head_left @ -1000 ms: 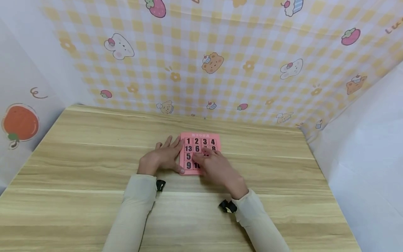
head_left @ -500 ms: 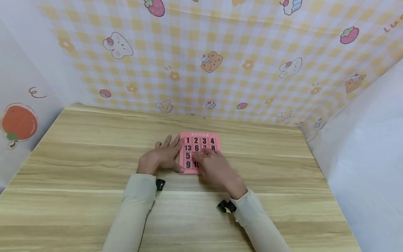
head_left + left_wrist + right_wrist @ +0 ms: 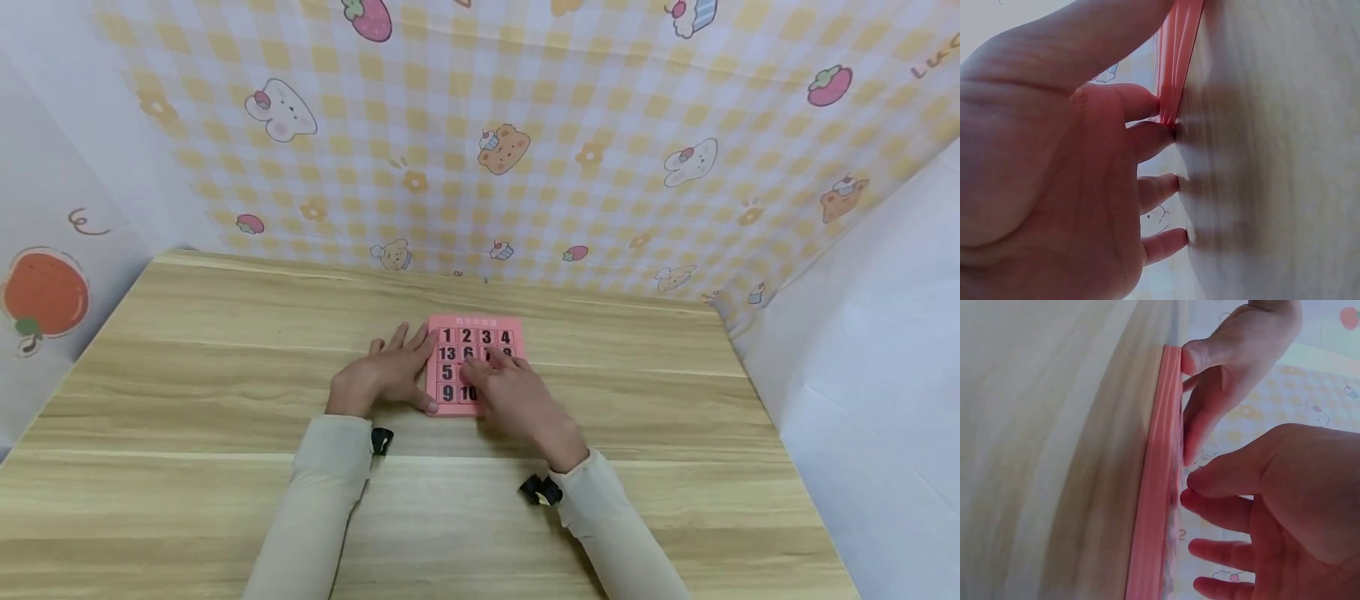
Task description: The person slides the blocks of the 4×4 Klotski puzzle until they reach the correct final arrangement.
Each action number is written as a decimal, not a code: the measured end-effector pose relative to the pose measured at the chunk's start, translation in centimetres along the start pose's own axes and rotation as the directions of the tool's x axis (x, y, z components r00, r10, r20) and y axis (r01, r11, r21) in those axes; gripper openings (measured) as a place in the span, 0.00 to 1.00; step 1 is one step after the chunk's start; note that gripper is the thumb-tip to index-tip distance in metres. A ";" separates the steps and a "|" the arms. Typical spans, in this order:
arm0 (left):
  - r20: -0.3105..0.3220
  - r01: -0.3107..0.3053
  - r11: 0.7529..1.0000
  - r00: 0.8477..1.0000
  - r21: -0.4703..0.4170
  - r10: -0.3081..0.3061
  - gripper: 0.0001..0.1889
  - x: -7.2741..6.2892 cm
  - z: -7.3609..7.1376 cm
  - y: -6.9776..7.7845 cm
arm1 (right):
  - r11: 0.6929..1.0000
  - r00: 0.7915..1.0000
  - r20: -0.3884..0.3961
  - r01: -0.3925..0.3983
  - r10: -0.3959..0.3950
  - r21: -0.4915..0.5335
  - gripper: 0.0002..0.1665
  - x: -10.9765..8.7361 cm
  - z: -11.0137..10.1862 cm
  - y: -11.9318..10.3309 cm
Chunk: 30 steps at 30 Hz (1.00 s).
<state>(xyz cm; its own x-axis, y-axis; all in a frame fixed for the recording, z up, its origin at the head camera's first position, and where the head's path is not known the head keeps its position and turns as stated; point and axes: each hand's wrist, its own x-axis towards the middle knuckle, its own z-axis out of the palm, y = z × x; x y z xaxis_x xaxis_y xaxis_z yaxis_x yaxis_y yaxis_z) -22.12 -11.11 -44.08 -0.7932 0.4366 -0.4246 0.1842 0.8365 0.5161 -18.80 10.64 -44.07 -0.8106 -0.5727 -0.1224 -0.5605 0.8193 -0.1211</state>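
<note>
A pink number sliding puzzle (image 3: 457, 354) lies flat on a wood-grain desk (image 3: 225, 375), around the middle of the head view, with a person's two hands at it. Pale lettering runs along its far border. The far row of black numbers reads 1, 2, 3, 4; the next starts 13, 6, 7, with an 8 partly covered. Nearer the person, 5 begins the third row, and 9 and 10 the last; the right hand hides the rest.

The left hand (image 3: 386, 375) is spread and unclenched along the puzzle's left side, thumb at the near corner; the left wrist view shows fingertips against the pink edge and others down on the desk. The right hand (image 3: 513, 396) reaches over the numbers with loosely extended fingers, grasping nothing; whether its fingertips touch the tiles, I cannot tell.

Both arms wear cream sleeves (image 3: 303, 508), and a small black device (image 3: 382, 441) shows at each wrist. Behind the desk hangs a yellow-and-white checked cloth (image 3: 450, 100) printed with bears, rabbits, strawberries and flowers.
</note>
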 end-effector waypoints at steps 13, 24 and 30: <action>-0.009 -0.012 1.000 1.000 0.026 0.013 0.60 0.1 0.2 -0.1 | 0.992 0.992 0.074 0.106 -0.100 -0.073 0.28 0.1 0.7 -1.3; -0.010 -0.007 1.000 1.000 0.024 0.007 0.61 0.2 0.2 -0.1 | 0.990 0.991 0.089 0.107 -0.099 -0.094 0.33 0.1 0.6 -1.2; -0.008 -0.006 1.000 1.000 0.012 0.006 0.62 0.0 0.2 -0.1 | 0.991 0.992 0.095 0.089 -0.080 -0.098 0.32 -0.1 0.3 -1.1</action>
<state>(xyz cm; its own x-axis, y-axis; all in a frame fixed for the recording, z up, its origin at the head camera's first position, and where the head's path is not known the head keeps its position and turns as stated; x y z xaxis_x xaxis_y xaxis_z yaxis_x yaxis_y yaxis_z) -22.07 -11.14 -44.28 -0.7965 0.4390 -0.4157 0.1960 0.8379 0.5094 -18.08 9.80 -44.27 -0.7435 -0.6362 -0.2059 -0.6443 0.7640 -0.0339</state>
